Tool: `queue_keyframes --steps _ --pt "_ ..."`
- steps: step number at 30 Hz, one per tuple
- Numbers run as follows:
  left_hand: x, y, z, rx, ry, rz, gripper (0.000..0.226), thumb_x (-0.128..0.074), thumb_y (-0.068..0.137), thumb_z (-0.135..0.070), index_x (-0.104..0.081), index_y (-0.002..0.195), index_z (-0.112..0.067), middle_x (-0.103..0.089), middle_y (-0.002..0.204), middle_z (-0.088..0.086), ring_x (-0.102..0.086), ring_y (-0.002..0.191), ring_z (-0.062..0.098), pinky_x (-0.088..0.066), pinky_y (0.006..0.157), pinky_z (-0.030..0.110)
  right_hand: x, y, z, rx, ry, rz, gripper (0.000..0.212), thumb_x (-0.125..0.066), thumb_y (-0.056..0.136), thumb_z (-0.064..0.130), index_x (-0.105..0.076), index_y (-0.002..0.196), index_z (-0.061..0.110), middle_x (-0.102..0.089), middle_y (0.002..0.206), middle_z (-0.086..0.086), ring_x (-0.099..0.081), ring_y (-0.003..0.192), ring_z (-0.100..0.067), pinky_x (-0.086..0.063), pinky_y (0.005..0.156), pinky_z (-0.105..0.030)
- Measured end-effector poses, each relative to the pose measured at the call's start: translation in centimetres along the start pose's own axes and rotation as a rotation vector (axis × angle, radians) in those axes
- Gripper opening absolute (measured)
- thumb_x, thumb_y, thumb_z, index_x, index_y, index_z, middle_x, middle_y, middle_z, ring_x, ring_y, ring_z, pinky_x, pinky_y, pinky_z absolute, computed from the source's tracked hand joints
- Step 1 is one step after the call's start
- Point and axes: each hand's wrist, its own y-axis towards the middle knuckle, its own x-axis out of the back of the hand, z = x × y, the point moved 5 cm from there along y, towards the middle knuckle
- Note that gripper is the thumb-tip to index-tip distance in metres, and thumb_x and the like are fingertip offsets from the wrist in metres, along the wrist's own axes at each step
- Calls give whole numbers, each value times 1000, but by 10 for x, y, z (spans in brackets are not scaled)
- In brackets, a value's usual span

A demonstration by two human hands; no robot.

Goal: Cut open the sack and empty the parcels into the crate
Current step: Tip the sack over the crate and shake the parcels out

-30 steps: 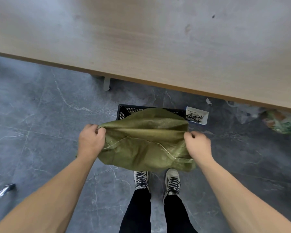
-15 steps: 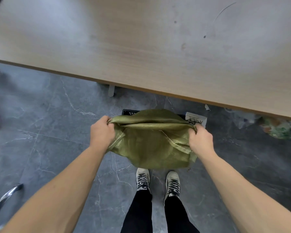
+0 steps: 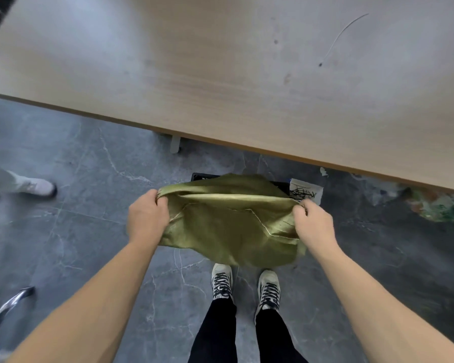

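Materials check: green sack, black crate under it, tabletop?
Sack: looks like woven plastic fabric, matte olive with a slight sheen on the folds and a pale stitched seam; limp and creased between left hand and right hand. Crate: probably moulded black plastic; only a corner shows. Tabletop: pale wood-grain, likely laminate, matte, scuffed.
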Motion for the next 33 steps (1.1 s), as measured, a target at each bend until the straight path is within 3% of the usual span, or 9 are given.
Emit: queue_keyframes --steps 4,6,8,12,15,19,23,26,33 --pt "-4 -6 12 21 50 59 30 -41 95 -27 -49 71 -12 -49 70 6 -44 74 30 -34 66 34 -15 -10 -5 -27 -81 121 26 -42 94 17 -56 82 -2 -58 78 -11 -54 79 -30 -33 60 -34" --pt "4 -10 7 -6 -54 -11 34 -44 93 -26 -43 63 -11 -46 61 5 -43 65 28 -30 61 35 -8 -11 2 9 -44 62 27 -42 94 17 -55 80 -1 -58 75 -8 -50 70 -22 -32 57 -32" --pt "7 -10 8 -10 -85 -31 35 -45 92 -27 -44 62 -10 -47 60 6 -43 62 27 -29 59 36 -1 -9 3 -17 -5 1 29 -41 94 20 -57 79 1 -58 76 -7 -49 70 -19 -33 60 -34" --pt "6 -17 17 -6 -11 62 34 -44 92 -26 -44 62 -9 -48 62 7 -45 70 31 -31 61 37 -9 -17 1 -12 -126 128 29 -42 94 20 -59 81 0 -57 74 -8 -52 78 -28 -34 64 -35" --pt "16 -16 11 -72 -155 -9 35 -45 88 -25 -34 58 -10 -39 55 3 -39 58 23 -30 57 40 5 -19 6 26 -17 1 29 -42 93 19 -54 77 -2 -56 72 -10 -45 65 -19 -33 59 -35" --pt "16 -20 18 -33 -33 92 36 -38 87 -32 -41 58 -11 -44 58 4 -49 69 32 -30 59 37 1 -28 6 34 -106 56 32 -43 92 21 -53 71 -2 -54 68 -9 -47 70 -26 -31 57 -35" --pt "30 -15 5 -86 -127 3 34 -46 90 -19 -41 60 -3 -41 56 7 -38 58 23 -30 54 36 16 -27 19 45 10 -53 32 -43 92 21 -52 74 -4 -52 68 -8 -44 66 -21 -32 58 -34" --pt "30 -16 6 -78 -34 79 36 -42 91 -25 -51 64 -3 -50 61 10 -47 68 31 -31 60 38 13 -28 25 33 -107 68 31 -42 93 23 -52 71 3 -55 71 -8 -49 74 -26 -34 64 -36" --pt "39 -22 0 -138 -22 33 39 -39 87 -28 -47 61 1 -45 54 7 -43 62 28 -28 56 40 16 -36 28 34 -126 107 31 -41 92 24 -51 67 8 -58 72 -11 -45 66 -20 -35 63 -36"
